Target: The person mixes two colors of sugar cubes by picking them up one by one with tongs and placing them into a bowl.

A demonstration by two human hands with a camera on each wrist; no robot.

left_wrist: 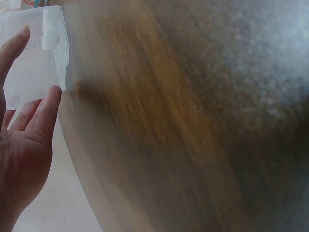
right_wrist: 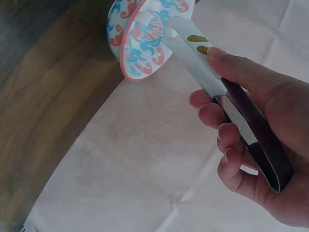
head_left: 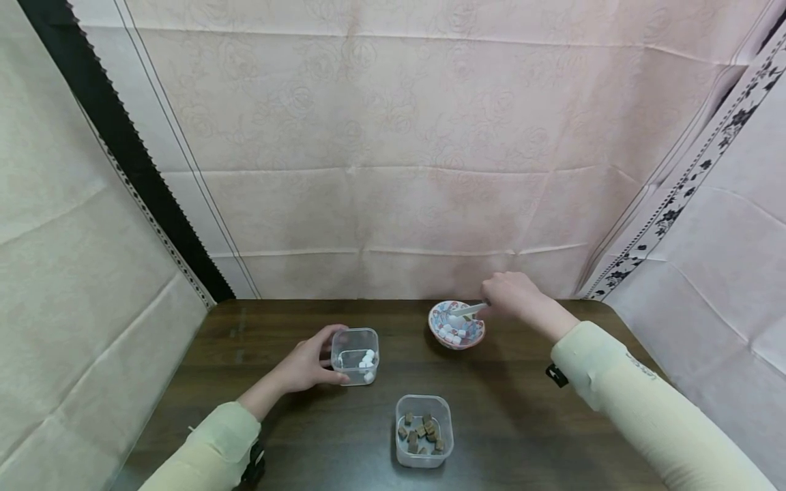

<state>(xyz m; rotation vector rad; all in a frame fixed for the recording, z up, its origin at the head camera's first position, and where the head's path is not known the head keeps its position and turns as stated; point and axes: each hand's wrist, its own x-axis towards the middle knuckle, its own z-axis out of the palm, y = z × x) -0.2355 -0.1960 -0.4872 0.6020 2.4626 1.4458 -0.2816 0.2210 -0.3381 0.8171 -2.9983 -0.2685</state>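
My right hand (head_left: 513, 293) grips a pair of tongs (right_wrist: 246, 111) with pale tips and a dark handle. The tips reach inside a small bowl (head_left: 456, 346) with a red and blue pattern, among small white cubes (head_left: 453, 336); whether they pinch a cube cannot be told. At the left, my left hand (head_left: 308, 361) holds a clear plastic container (left_wrist: 34, 72), thumb on the near side and fingers around the far side. Several white pieces (head_left: 368, 359) lie in that container's right part.
Nearer the front stands a second clear container (head_left: 424, 461) with several small brown cubes (head_left: 413, 443). All stand on a dark wooden table (head_left: 295, 443). Pale cloth (head_left: 393, 204) hangs behind the table and at both sides.
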